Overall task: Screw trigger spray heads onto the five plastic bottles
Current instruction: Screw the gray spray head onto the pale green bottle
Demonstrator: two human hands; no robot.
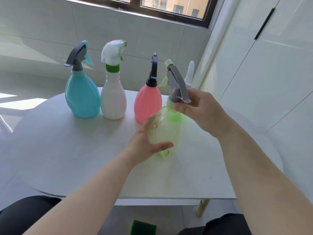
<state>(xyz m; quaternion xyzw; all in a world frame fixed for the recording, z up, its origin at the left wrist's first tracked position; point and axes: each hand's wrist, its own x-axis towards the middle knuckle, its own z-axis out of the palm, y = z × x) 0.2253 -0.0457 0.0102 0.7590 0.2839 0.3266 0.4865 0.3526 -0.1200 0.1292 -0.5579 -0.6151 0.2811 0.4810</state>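
My left hand (145, 141) grips the body of a clear green bottle (165, 133), tilted above the white table (67, 150). My right hand (201, 109) pinches the collar of the grey trigger spray head (177, 83) sitting on that bottle's neck. Behind stand three bottles with heads on: a blue bottle (82, 97) with a grey head, a white bottle (113, 99) with a white and green head, and a pink bottle (148, 102) with a black head. A white object (189, 73) shows partly behind the green bottle's head.
The table's near edge (169, 198) runs in front of my knees. A green sponge (143, 228) lies on the floor below. A tiled wall and a window stand behind the bottles, with white cabinet doors (271, 65) to the right.
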